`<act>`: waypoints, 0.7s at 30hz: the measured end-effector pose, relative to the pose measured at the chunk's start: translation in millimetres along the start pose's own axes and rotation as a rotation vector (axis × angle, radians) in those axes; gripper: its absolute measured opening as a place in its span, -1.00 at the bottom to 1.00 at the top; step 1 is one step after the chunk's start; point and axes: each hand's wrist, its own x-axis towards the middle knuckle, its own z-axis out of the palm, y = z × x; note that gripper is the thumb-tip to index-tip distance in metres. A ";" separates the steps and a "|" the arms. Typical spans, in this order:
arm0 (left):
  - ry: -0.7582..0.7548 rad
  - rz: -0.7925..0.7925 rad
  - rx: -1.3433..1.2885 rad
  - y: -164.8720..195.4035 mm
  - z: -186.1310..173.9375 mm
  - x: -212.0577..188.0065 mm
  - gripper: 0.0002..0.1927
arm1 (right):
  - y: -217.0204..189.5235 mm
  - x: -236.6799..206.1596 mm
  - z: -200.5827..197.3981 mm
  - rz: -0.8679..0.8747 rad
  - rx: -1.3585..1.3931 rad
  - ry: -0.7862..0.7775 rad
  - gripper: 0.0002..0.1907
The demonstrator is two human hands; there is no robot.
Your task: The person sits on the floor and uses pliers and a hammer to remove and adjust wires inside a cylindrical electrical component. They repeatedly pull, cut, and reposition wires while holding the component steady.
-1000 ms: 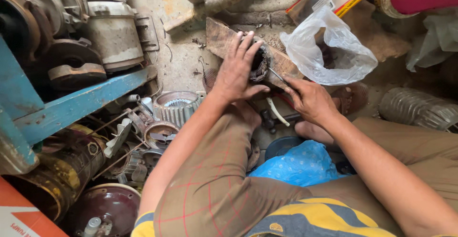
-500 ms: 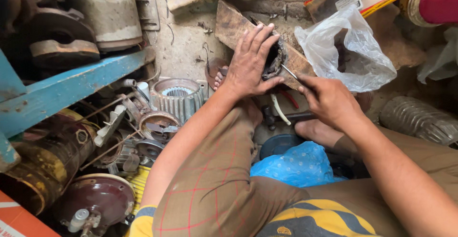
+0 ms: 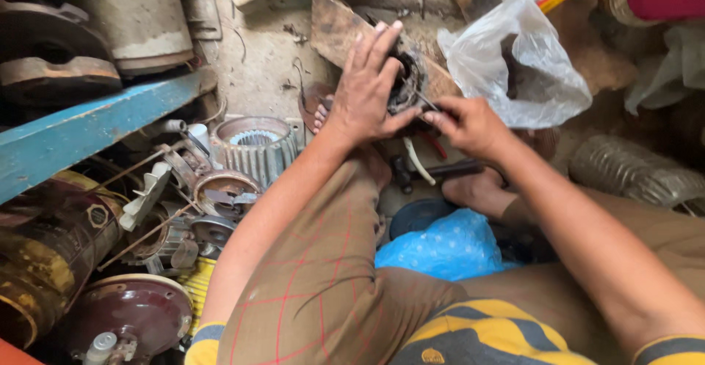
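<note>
The left hand [image 3: 371,89] lies palm-down with fingers spread over a dark round motor part [image 3: 406,82], pressing it against a rusty plate [image 3: 334,23] that rests on the floor; this hold appears to keep the part from turning. The right hand [image 3: 470,123] is closed in a pinch on a thin metal tool [image 3: 426,102], whose tip meets the part's rim just beside the left thumb. A clear plastic bag [image 3: 518,60] sits near the right hand, within reach. A finned motor housing [image 3: 253,145] and a blue metal beam [image 3: 88,134] lie to the left, apart from the work. A blue plastic bag [image 3: 448,247] rests between the knees.
</note>
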 end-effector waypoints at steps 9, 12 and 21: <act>0.089 -0.089 -0.166 -13.9 -5.9 20.5 -0.65 | -20.6 -24.2 51.1 0.806 1.339 -0.054 -0.63; 0.126 -0.110 -0.167 -17.4 1.7 29.4 -0.80 | -44.5 -13.4 74.7 0.960 1.486 0.059 -0.63; 0.161 -0.155 -0.185 -21.2 15.0 26.3 -0.83 | -61.2 -5.9 133.6 0.601 1.023 0.427 -0.56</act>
